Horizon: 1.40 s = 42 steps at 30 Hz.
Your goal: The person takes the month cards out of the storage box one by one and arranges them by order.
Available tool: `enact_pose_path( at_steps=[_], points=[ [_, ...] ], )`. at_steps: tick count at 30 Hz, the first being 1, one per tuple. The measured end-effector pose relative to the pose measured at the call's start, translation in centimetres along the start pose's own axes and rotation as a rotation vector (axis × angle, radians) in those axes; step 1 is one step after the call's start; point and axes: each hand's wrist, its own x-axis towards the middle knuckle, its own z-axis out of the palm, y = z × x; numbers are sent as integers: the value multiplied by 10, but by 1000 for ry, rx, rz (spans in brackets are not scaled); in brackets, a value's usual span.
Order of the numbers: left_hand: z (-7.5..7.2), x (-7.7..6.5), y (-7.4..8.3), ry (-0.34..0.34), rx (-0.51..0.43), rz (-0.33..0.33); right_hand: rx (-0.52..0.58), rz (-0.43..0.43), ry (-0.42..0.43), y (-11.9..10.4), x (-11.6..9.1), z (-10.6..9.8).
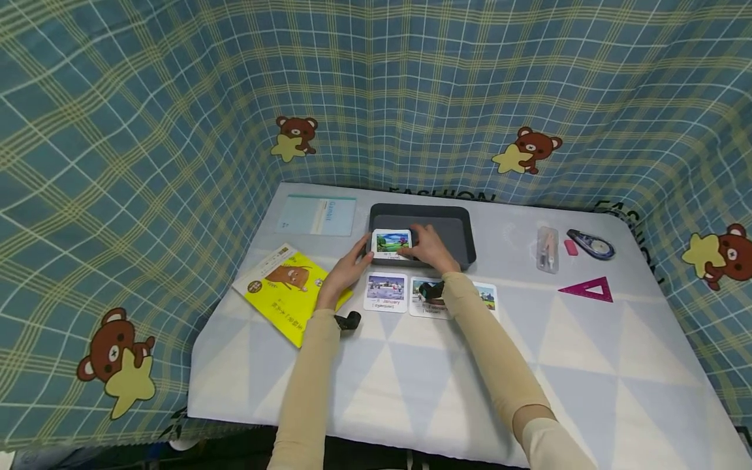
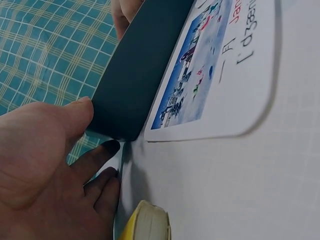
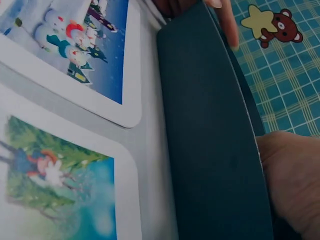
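A dark grey tray [image 1: 464, 235] lies at the back middle of the table. At its front left corner, my left hand [image 1: 350, 266] holds the wall, with the thumb [image 2: 80, 112] at the rim and the other fingers low outside. My right hand [image 1: 431, 249] reaches over the front wall and grips the right edge of a picture card [image 1: 390, 243] showing a green landscape. In the right wrist view, the tray wall hides its fingertips. Before the tray lie a January card [image 1: 385, 292], a February card [image 1: 425, 307] and another card [image 1: 487, 296], partly behind my right arm.
A yellow booklet [image 1: 282, 290] lies left of the tray, behind it a pale blue notebook [image 1: 314, 215]. To the right are a clear case [image 1: 548, 250], a pink eraser [image 1: 570, 247], a correction tape [image 1: 593, 245] and a magenta set square [image 1: 587, 289]. Plaid curtains surround the table.
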Motion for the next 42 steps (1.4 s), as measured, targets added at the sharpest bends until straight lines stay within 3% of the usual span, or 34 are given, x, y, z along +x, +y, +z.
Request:
enact_pose_path(
  at_steps=[6, 10, 17, 22, 28, 37, 42],
  points=[
    [0, 0, 1, 29, -9, 5, 26, -4, 23, 2, 2, -1],
    [-1, 1, 1, 8, -4, 11, 85, 8, 53, 1, 0, -2],
    [-1, 6, 1, -14, -22, 5, 184, -23, 186, -5, -15, -10],
    [-1, 6, 0, -21, -9, -2, 272, -86, 245, -8, -45, -17],
    [-4, 6, 1, -10, 10, 20, 354, -86, 190, -18, -96, -5],
    [-3, 8, 2, -19, 13, 2, 300, -73, 46, -24, -166, 36],
    [-4, 5, 3, -4, -26, -3, 219, -94, 47, -30, -189, 61]
  ],
)
